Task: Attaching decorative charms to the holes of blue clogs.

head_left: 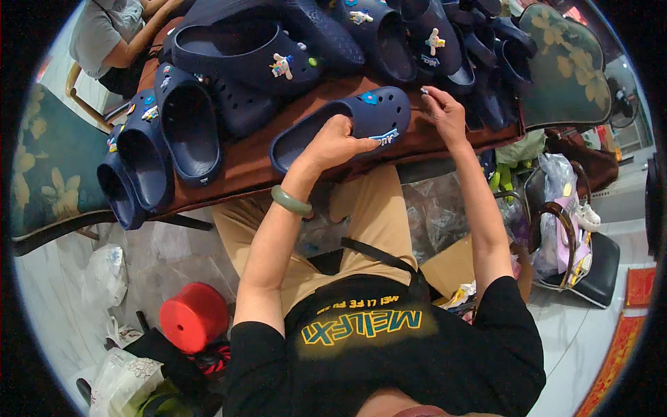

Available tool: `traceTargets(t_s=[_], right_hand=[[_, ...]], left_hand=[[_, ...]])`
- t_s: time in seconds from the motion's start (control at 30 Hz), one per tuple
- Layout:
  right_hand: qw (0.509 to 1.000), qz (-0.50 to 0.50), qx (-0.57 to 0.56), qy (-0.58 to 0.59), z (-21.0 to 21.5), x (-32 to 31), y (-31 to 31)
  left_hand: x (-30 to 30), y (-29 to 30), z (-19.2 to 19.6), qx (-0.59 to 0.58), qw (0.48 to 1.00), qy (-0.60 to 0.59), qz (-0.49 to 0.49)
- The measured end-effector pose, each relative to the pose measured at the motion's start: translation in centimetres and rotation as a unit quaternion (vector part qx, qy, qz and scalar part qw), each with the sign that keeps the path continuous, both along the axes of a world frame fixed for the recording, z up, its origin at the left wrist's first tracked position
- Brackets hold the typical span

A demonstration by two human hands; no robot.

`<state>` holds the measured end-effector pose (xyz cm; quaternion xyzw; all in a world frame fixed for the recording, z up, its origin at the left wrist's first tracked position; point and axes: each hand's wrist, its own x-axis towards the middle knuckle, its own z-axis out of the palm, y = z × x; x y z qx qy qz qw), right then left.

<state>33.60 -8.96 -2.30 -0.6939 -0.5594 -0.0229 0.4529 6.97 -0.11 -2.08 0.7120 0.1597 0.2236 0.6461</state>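
Note:
My left hand grips a navy blue clog near the middle of the table, its thumb lying along the side. On the clog's holed upper sit a blue charm and a white-and-blue lettered charm. Just right of the toe, my right hand is closed in a pinch. A tiny pale piece shows at those fingertips, too small to name. More navy clogs with charms surround the work, including one large clog lying behind and another clog to the left.
A brown cloth covers the table. Clogs are heaped at the back right. Floral-backed chairs flank the table, and another person sits at the far left. A red stool and plastic bags are on the floor.

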Motion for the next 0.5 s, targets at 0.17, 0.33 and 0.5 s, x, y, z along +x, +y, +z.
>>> traceTargets(t_s=[0.17,0.33,0.5], right_hand=[[0.996,0.069,0.037,-0.050,2.9,-4.3,0.9],[0.952,0.080,0.016,-0.296,4.0,-5.9,1.1],[0.930,0.096,-0.028,-0.355,4.5,-6.7,0.3]], left_hand=[[-0.1,-0.1,0.5,-0.017,1.000,-0.008,-0.018],[0.3,-0.3,-0.3,-0.014,0.999,-0.035,0.013],[0.6,-0.1,-1.8,0.004,0.999,-0.046,0.015]])
